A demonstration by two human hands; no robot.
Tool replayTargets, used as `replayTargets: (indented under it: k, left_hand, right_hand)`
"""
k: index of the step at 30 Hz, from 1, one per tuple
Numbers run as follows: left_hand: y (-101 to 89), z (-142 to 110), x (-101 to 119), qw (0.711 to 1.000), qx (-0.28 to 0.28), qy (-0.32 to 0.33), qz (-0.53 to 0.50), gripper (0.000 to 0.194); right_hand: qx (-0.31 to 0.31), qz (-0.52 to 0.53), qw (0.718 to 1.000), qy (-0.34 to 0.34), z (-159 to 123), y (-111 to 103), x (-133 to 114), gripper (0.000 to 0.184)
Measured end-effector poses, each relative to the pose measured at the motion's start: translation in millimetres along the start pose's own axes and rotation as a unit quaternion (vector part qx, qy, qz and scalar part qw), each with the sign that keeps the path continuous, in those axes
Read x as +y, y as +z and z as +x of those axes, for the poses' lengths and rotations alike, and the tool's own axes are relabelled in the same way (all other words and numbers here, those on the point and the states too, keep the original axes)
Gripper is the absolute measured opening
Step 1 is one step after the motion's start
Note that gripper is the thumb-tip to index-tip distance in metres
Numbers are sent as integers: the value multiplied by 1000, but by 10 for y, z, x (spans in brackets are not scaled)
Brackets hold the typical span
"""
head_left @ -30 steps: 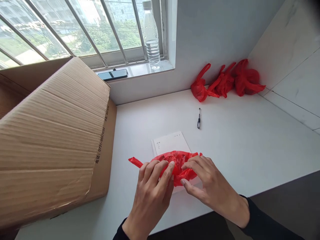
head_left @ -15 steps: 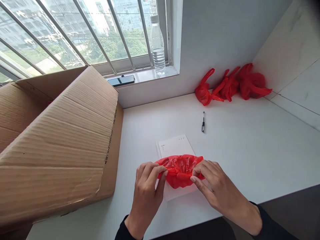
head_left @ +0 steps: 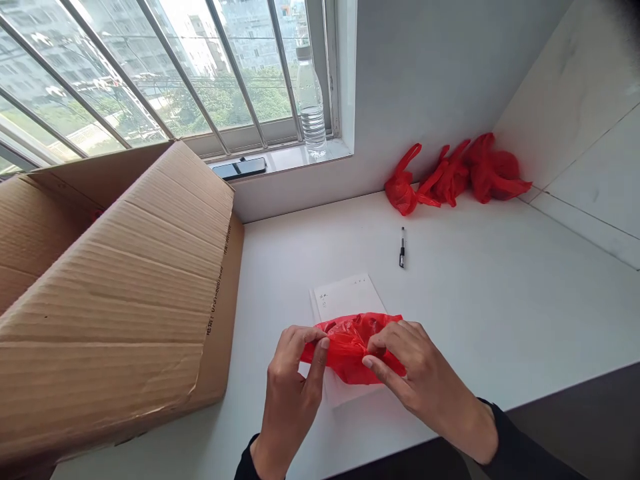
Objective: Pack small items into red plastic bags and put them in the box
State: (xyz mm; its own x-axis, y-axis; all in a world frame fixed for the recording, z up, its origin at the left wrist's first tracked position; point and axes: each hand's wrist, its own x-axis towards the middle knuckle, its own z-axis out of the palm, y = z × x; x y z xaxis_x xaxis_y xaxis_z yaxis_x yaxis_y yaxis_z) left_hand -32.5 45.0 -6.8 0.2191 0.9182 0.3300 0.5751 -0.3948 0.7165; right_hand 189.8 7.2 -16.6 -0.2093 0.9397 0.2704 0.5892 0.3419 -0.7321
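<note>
A crumpled red plastic bag (head_left: pixel 353 347) is held just above a white sheet of paper (head_left: pixel 346 297) near the front edge of the white counter (head_left: pixel 500 300). My left hand (head_left: pixel 295 387) pinches the bag's left end between thumb and fingers. My right hand (head_left: pixel 415 377) grips its right side, fingers curled onto the plastic. Both hands are closed on the bag.
A large open cardboard box (head_left: pixel 115 293) fills the left side. A black pen (head_left: pixel 401 247) lies beyond the paper. Three tied red bags (head_left: pixel 450 175) sit in the back corner. A phone (head_left: pixel 239 168) and a water bottle (head_left: pixel 311 100) stand on the window sill.
The bag has been gathered shorter; its left tail no longer sticks out. Both hands have drawn closer together on it. The camera view has shifted slightly.
</note>
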Motion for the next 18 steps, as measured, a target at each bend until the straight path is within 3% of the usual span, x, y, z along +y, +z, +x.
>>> replayTargets:
  k: [3,6,8,10,12,16,18]
  left_hand:
    - [-47,3,-3,998,13,-61,5,13]
    - [-102,21,-93,983,26,-180,-11,27]
    - [-115,23,-138,976,6,-216,-34,29]
    - [-110,7,-125,982,-1,-183,-45,24]
    - [-97,-15,-55,995,6,-95,-31,23]
    - [-65,-11,109,995,-37,79,55,47]
    - [-44,15,137,987,-54,127,85,39]
  right_hand:
    - [17,5,1000,-23,3,-17,34,11]
    - [29,-4,1000,0,-73,-111,102,13]
    - [24,-1,1000,20,-134,-165,133,13]
    - [23,16,999,43,-175,-183,132,10]
    - [22,36,997,67,-178,-168,102,6]
    - [11,43,997,63,-82,-105,11,23]
    - [3,36,998,45,-32,-86,-20,9]
